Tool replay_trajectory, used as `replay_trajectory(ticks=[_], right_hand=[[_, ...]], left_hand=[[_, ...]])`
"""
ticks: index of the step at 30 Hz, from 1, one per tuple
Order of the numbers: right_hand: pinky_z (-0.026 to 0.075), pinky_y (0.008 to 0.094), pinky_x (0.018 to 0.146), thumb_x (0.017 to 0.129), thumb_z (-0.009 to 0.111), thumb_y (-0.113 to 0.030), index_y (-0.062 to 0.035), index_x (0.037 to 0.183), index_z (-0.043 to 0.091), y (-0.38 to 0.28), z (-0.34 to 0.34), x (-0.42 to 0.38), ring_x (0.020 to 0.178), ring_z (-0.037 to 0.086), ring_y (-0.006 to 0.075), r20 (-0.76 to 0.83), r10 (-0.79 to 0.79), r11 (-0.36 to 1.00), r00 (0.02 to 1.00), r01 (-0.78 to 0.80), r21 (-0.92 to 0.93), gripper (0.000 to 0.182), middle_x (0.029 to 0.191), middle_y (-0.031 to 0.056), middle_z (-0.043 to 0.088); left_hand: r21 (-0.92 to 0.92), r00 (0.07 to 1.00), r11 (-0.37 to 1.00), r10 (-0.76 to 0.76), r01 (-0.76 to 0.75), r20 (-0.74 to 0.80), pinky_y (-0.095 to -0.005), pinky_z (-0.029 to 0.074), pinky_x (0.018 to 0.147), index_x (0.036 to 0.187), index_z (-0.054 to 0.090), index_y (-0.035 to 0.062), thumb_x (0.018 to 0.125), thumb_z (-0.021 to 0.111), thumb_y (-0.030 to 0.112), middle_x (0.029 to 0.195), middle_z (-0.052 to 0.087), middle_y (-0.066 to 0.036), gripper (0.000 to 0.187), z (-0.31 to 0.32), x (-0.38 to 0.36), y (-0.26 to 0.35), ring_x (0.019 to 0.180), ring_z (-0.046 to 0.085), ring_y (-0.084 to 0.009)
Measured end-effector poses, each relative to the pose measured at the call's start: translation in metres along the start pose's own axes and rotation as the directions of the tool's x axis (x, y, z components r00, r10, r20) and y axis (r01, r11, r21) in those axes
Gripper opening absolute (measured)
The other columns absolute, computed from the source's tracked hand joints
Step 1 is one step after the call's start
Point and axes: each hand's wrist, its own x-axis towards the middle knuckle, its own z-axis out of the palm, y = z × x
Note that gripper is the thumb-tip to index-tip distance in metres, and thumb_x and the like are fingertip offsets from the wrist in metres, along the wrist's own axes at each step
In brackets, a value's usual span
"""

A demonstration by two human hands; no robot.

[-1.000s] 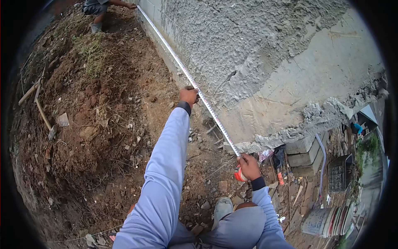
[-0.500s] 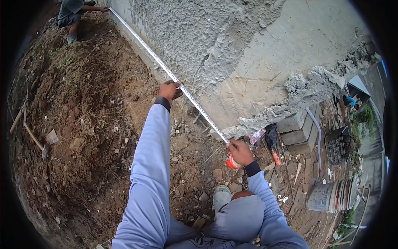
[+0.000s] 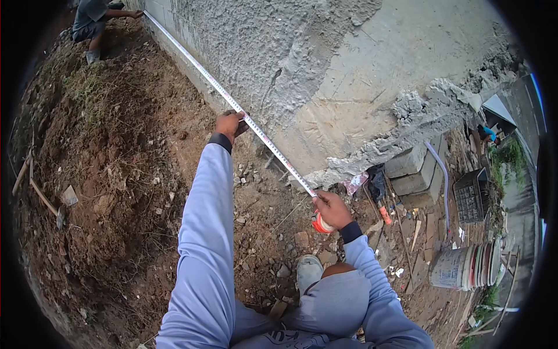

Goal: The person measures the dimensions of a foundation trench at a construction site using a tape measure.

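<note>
A white tape measure is drawn out in a straight line along the base of a rough concrete wall. Its red-and-white case hangs below my right hand, whose fingers are closed on the tape near the wall's broken corner. My left hand pinches the blade partway along, close to the wall. At the far upper left, a crouching person's hand is at the other end of the blade.
Loose brown soil with roots and stones slopes at left, where a wooden-handled tool lies. At right are concrete blocks, a black crate and stacked buckets. A jagged concrete edge juts out.
The view has shifted slightly, so wall, hands and tape all sit a little further left and the tape a little lower in part. Both hands keep their grip on the tape.
</note>
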Motion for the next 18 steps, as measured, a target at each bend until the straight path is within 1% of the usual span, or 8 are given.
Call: replay_trajectory(ticks=[1, 4, 5, 7, 10, 16, 18], right_hand=[[0.043, 0.0378, 0.063, 0.083, 0.051, -0.022, -0.0010, 0.093, 0.057, 0.000, 0.001, 0.000, 0.066, 0.056, 0.0315, -0.016, -0.021, 1.000, 1.000, 0.021, -0.010, 0.024, 0.071, 0.0167, 0.058], [0.042, 0.0390, 0.062, 0.083, 0.051, -0.021, -0.0010, 0.090, 0.057, -0.005, 0.000, 0.000, 0.066, 0.055, 0.0333, -0.005, -0.008, 1.000, 1.000, 0.007, -0.015, 0.022, 0.069, 0.0175, 0.056], [0.042, 0.0390, 0.062, 0.083, 0.051, -0.021, -0.0010, 0.090, 0.057, -0.007, -0.002, 0.002, 0.066, 0.055, 0.0333, -0.006, -0.006, 1.000, 1.000, 0.006, -0.016, 0.022, 0.069, 0.0175, 0.056], [0.041, 0.0398, 0.061, 0.083, 0.050, -0.020, -0.0006, 0.085, 0.055, -0.012, -0.006, 0.005, 0.065, 0.054, 0.0337, 0.054, 0.016, 0.994, 0.998, -0.010, -0.111, 0.021, 0.068, 0.0182, 0.055], [0.041, 0.0400, 0.061, 0.083, 0.049, -0.020, -0.0001, 0.081, 0.054, -0.017, -0.008, 0.005, 0.064, 0.053, 0.0338, 0.067, -0.009, 0.997, 0.998, 0.014, -0.071, 0.021, 0.068, 0.0185, 0.055], [0.040, 0.0401, 0.060, 0.083, 0.049, -0.020, 0.0003, 0.080, 0.053, -0.016, -0.008, 0.007, 0.064, 0.053, 0.0333, 0.086, 0.022, 0.997, 0.996, -0.015, -0.076, 0.021, 0.067, 0.0181, 0.055], [0.040, 0.0400, 0.060, 0.083, 0.050, -0.020, 0.0004, 0.079, 0.053, -0.010, -0.007, 0.008, 0.064, 0.053, 0.0333, 0.081, 0.003, 0.997, 0.997, 0.003, -0.081, 0.021, 0.067, 0.0181, 0.054]], left_hand=[[0.001, 1.000, 1.000, -0.003, 0.003, 0.002, -0.0294, 0.055, 0.064, 0.098, 0.050, -0.0002, 0.084, 0.051, 0.005, 0.087, 0.060, -0.009, 0.015, 0.000, -0.002, 0.001, 0.076, 0.062, -0.0203], [0.018, 1.000, 1.000, 0.012, -0.012, 0.005, -0.0288, 0.055, 0.064, 0.099, 0.050, 0.0002, 0.084, 0.051, 0.005, 0.087, 0.059, -0.009, 0.015, 0.002, -0.002, 0.001, 0.075, 0.061, -0.0199], [0.011, 1.000, 1.000, 0.019, -0.018, -0.016, -0.0286, 0.055, 0.064, 0.099, 0.050, 0.0004, 0.084, 0.051, 0.005, 0.088, 0.059, -0.008, 0.016, 0.002, -0.001, 0.000, 0.075, 0.061, -0.0196], [0.002, 0.999, 1.000, 0.024, -0.024, -0.038, -0.0284, 0.055, 0.064, 0.099, 0.050, 0.0006, 0.084, 0.051, 0.005, 0.088, 0.059, -0.008, 0.016, 0.001, 0.000, -0.002, 0.075, 0.061, -0.0194], [-0.004, 0.999, 0.999, 0.032, -0.032, -0.039, -0.0281, 0.055, 0.064, 0.099, 0.050, 0.0010, 0.084, 0.051, 0.006, 0.088, 0.058, -0.007, 0.016, -0.001, 0.001, -0.001, 0.076, 0.061, -0.0191], [-0.002, 1.000, 1.000, 0.013, -0.013, -0.001, -0.0282, 0.055, 0.064, 0.100, 0.049, 0.0012, 0.085, 0.051, 0.006, 0.089, 0.057, -0.007, 0.017, -0.003, -0.001, 0.003, 0.077, 0.060, -0.0190], [-0.013, 1.000, 1.000, 0.018, -0.018, -0.004, -0.0291, 0.055, 0.064, 0.101, 0.049, 0.0012, 0.085, 0.050, 0.007, 0.089, 0.058, -0.007, 0.017, -0.002, -0.002, 0.003, 0.077, 0.060, -0.0194]])
